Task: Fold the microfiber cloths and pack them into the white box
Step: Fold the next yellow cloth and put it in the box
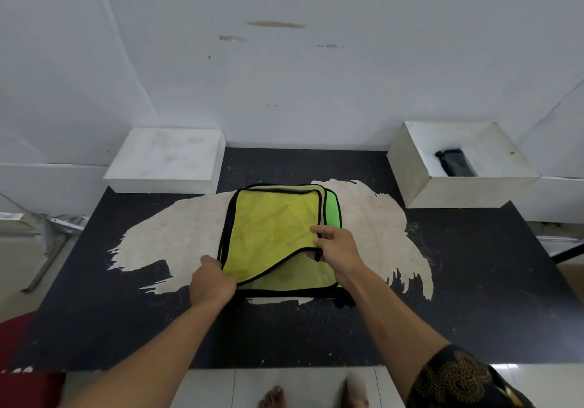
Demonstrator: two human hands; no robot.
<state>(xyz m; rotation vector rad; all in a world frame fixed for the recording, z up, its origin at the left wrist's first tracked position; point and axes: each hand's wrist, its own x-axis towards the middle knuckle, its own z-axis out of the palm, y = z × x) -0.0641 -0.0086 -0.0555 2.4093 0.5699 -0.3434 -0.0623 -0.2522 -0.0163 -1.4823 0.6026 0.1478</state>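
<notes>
A stack of black-edged microfiber cloths lies in the middle of the dark table. The top yellow cloth [271,230] has its near edge lifted off a paler yellow-green cloth [303,273] below. A bright green cloth [332,210] peeks out at the stack's far right. My left hand [212,278] pinches the top cloth's near left corner. My right hand [335,246] grips its near right corner, raised a little. The open white box [420,167] stands at the table's back right with a dark folded item [455,162] inside.
A white box lid [167,158] lies upside up at the back left, against the white wall. The black table [474,297] has a large worn pale patch around the cloths. Its near edge is by my bare feet [275,396]. A red object [19,344] sits at the left.
</notes>
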